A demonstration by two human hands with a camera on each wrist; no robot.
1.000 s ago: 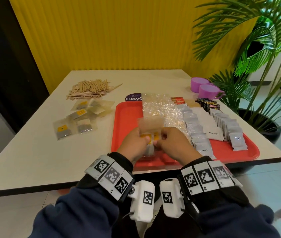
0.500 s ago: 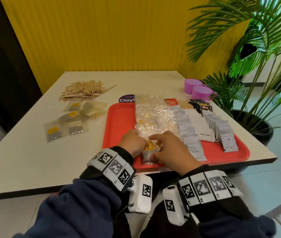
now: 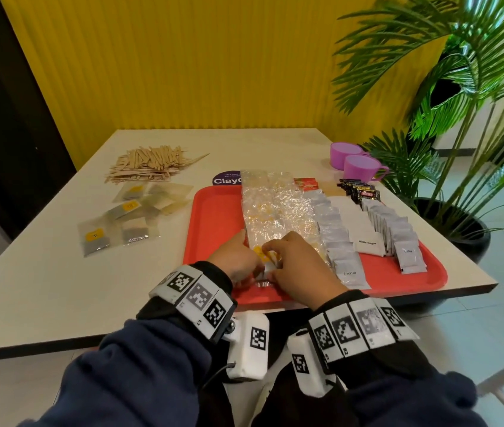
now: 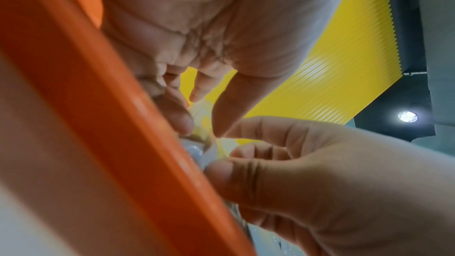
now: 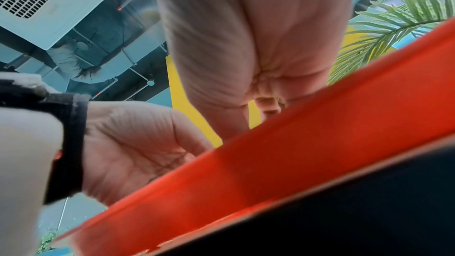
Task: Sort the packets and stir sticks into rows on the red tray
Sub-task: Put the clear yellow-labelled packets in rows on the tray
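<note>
Since a second ago both hands have dropped from holding the clear packet [image 3: 267,261] up in the air to pressing it down at the near edge of the red tray [image 3: 213,217], at the front end of the crinkly clear-packet row [image 3: 270,208]. Left hand [image 3: 238,261] pinches its left side, right hand [image 3: 298,266] pinches the right side with thumb and curled fingers, you can see that best in the left wrist view where the right thumb [image 4: 229,178] sits on the plastic right by the tray rim. Packet has a yellow label and a grey bit at the near end.

Rest of the tray: row of cream packets [image 3: 337,241], white sugar packets [image 3: 358,226], coffee packets [image 3: 398,238] toward the right edge, dark candy bars [image 3: 360,192] at the far right corner.

Still on the table [image 3: 44,260] left of the tray: loose tea packets [image 3: 127,220] and a pile of stir sticks [image 3: 149,163] toward the far left. Two purple cups [image 3: 358,163] at the far right
</note>
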